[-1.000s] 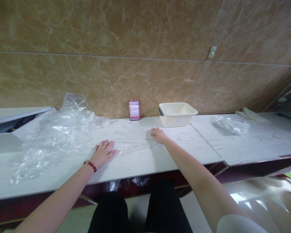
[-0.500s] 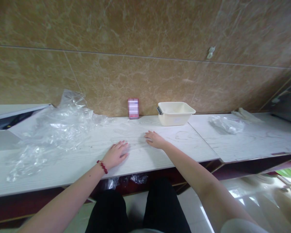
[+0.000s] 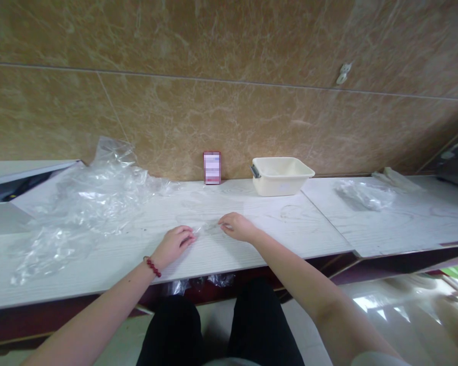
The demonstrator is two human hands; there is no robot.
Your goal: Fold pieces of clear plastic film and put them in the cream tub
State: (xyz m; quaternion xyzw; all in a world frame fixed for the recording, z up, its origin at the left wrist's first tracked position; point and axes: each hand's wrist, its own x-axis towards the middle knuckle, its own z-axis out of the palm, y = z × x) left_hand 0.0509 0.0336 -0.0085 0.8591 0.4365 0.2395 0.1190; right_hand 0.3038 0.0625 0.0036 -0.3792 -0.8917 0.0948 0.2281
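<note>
A small clear plastic bag (image 3: 210,227) stretches between my two hands, low over the white tabletop, hard to see against the pale wood grain. My left hand (image 3: 175,243), with a red bead bracelet on the wrist, is closed, its thumb and fingers pinching the bag's left end. From the other side my right hand (image 3: 238,226) pinches the bag's right end between thumb and fingertips. The bag's full outline is too faint to make out.
A heap of clear plastic bags (image 3: 99,195) covers the left of the table, beside a white box (image 3: 38,203). Against the wall stand a phone-like device (image 3: 212,169) with a blurred screen and a cream bin (image 3: 281,184). More plastic (image 3: 368,195) lies at right.
Both hands lay with fingers spread on the tabletop; now their fingers are closed on the clear bag, which is bunched up between them. The camera view has shifted slightly.
</note>
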